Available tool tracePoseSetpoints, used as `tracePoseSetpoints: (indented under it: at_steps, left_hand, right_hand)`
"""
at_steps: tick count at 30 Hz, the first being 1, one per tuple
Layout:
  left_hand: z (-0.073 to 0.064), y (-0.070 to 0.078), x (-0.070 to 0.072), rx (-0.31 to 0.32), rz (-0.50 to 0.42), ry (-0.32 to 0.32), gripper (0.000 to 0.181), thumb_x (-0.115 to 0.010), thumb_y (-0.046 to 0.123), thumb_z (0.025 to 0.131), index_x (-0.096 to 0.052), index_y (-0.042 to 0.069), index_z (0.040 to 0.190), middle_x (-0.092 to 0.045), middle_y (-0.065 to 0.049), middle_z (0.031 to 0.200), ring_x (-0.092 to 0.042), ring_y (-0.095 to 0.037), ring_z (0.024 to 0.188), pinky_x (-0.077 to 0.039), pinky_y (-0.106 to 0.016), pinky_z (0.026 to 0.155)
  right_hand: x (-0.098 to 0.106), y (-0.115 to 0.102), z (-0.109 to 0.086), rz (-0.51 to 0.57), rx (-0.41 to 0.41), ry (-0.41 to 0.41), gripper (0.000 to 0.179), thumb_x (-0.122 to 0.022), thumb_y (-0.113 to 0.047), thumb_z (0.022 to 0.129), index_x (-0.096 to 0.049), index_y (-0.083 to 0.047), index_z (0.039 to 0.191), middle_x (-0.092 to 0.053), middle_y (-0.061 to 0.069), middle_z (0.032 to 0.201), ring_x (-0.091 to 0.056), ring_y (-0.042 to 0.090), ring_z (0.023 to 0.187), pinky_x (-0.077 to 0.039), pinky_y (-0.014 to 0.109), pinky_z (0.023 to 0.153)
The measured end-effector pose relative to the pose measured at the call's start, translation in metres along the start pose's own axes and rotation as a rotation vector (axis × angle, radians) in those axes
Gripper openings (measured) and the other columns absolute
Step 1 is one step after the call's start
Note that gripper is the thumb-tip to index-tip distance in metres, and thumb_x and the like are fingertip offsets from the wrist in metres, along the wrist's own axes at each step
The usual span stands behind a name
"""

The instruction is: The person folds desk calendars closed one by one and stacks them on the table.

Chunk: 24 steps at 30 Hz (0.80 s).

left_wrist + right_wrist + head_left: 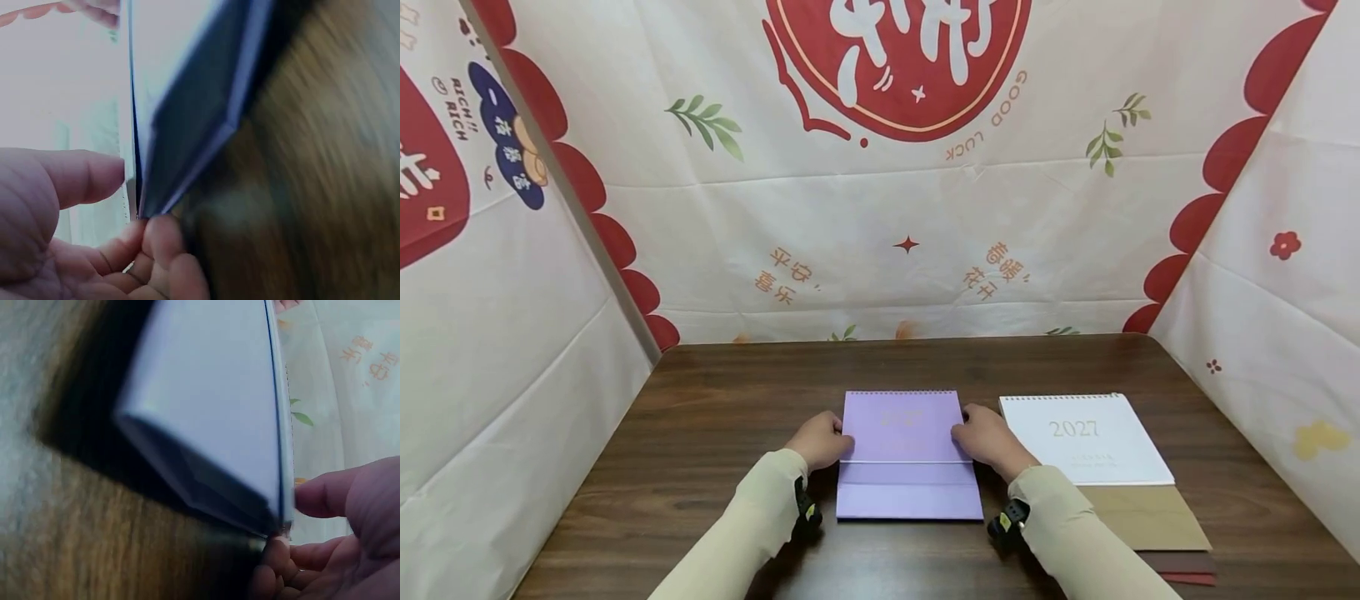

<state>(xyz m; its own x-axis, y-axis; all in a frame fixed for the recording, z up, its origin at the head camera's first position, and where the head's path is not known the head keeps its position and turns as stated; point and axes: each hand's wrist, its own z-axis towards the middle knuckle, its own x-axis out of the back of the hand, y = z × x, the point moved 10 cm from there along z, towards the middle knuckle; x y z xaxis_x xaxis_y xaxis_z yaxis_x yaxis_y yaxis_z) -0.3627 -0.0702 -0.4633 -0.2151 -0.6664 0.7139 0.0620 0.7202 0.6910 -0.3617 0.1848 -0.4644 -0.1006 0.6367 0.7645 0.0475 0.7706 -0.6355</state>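
A purple desk calendar (pixel 906 500), spiral-bound along its far edge, is in front of me at the middle of the table. My left hand (pixel 822 440) pinches its left side and my right hand (pixel 992 439) its right side, thumbs on the cover. Seen edge-on in the left wrist view, the calendar's folded stand (pixel 194 100) gapes open in a wedge. The right wrist view shows the same hollow wedge beneath the calendar (pixel 206 394), with fingertips curled at its edge. Faint gold print marks the purple cover.
Right of the purple calendar lies a white calendar (pixel 1090 442) marked 2027. It overlaps a tan one (pixel 1150 517), with dark and red edges (pixel 1187 577) showing below. The brown wooden table (pixel 722 392) meets printed cloth walls at the back and sides.
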Motion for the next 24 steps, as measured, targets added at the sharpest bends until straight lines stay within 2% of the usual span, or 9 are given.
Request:
tracePoseSetpoints:
  at_steps: [2,5,9,12,14,16,19,22,24]
  left_hand:
    - [-0.002,-0.003,0.001,0.025,-0.08,-0.002,0.013,-0.063,0.005,0.079,-0.056,0.0,0.089,-0.054,-0.007,0.081,-0.051,-0.021,0.077,-0.043,-0.032,0.067]
    - [-0.005,-0.005,0.002,0.047,-0.179,0.001,0.019,-0.063,0.001,0.078,-0.054,-0.002,0.094,-0.054,-0.009,0.085,-0.05,-0.022,0.079,-0.043,-0.032,0.068]
    - [-0.008,-0.011,0.0,0.086,-0.262,-0.017,0.022,-0.064,-0.001,0.082,-0.051,-0.003,0.099,-0.054,-0.01,0.084,-0.052,-0.02,0.072,-0.047,-0.031,0.065]
    - [-0.009,-0.014,-0.002,0.112,-0.351,-0.029,0.025,-0.065,-0.003,0.084,-0.048,-0.004,0.103,-0.053,-0.012,0.085,-0.054,-0.02,0.07,-0.054,-0.035,0.063]
    - [-0.009,-0.014,-0.003,0.107,-0.404,-0.031,0.029,-0.064,-0.004,0.085,-0.046,-0.004,0.108,-0.053,-0.014,0.089,-0.056,-0.022,0.073,-0.057,-0.039,0.064]
    - [-0.009,-0.012,-0.001,0.088,-0.408,-0.017,0.034,-0.064,-0.004,0.085,-0.045,-0.004,0.113,-0.054,-0.015,0.091,-0.057,-0.023,0.075,-0.057,-0.04,0.064]
    - [-0.008,-0.011,0.002,0.064,-0.349,0.01,0.04,-0.066,-0.002,0.086,-0.045,-0.003,0.12,-0.055,-0.013,0.092,-0.057,-0.023,0.077,-0.054,-0.036,0.065]
    - [-0.011,-0.01,0.005,0.045,-0.294,0.035,0.042,-0.067,0.001,0.086,-0.046,-0.002,0.123,-0.056,-0.011,0.092,-0.055,-0.022,0.078,-0.049,-0.034,0.066]
    - [-0.012,-0.008,0.005,0.033,-0.293,0.043,0.044,-0.068,0.001,0.086,-0.046,-0.003,0.124,-0.056,-0.01,0.093,-0.055,-0.022,0.079,-0.049,-0.034,0.068]
  right_hand:
    - [-0.001,0.001,0.0,0.059,-0.018,-0.014,0.049,-0.054,-0.01,0.089,-0.051,0.018,0.129,-0.055,0.034,0.129,-0.054,0.044,0.12,-0.044,0.055,0.098]
    - [-0.001,0.001,-0.002,0.127,-0.033,-0.026,0.044,-0.055,-0.008,0.09,-0.055,0.016,0.126,-0.059,0.031,0.124,-0.059,0.037,0.108,-0.048,0.051,0.092]
    - [0.001,0.0,-0.003,0.145,-0.044,-0.02,0.034,-0.058,-0.007,0.09,-0.058,0.012,0.118,-0.063,0.022,0.112,-0.057,0.029,0.093,-0.05,0.044,0.082]
    - [0.003,-0.004,-0.005,0.153,-0.033,-0.015,0.031,-0.058,-0.006,0.09,-0.054,0.011,0.115,-0.061,0.022,0.111,-0.056,0.03,0.094,-0.049,0.044,0.081]
    - [0.004,-0.008,-0.006,0.151,-0.016,-0.019,0.035,-0.057,-0.005,0.091,-0.05,0.013,0.12,-0.059,0.025,0.116,-0.056,0.031,0.099,-0.049,0.046,0.085]
    - [0.004,-0.011,-0.006,0.145,0.005,-0.028,0.039,-0.055,-0.005,0.093,-0.045,0.015,0.125,-0.057,0.03,0.122,-0.056,0.032,0.104,-0.049,0.048,0.087]
    - [0.002,-0.012,-0.008,0.144,0.032,-0.045,0.047,-0.052,-0.006,0.096,-0.036,0.018,0.133,-0.051,0.036,0.13,-0.055,0.035,0.113,-0.046,0.052,0.094]
    - [-0.001,-0.011,-0.01,0.177,0.053,-0.06,0.051,-0.049,-0.006,0.098,-0.03,0.017,0.139,-0.044,0.038,0.137,-0.049,0.04,0.125,-0.042,0.055,0.1]
    - [-0.001,-0.012,-0.011,0.202,0.071,-0.061,0.052,-0.048,-0.005,0.099,-0.027,0.017,0.141,-0.041,0.04,0.14,-0.044,0.043,0.131,-0.039,0.057,0.103]
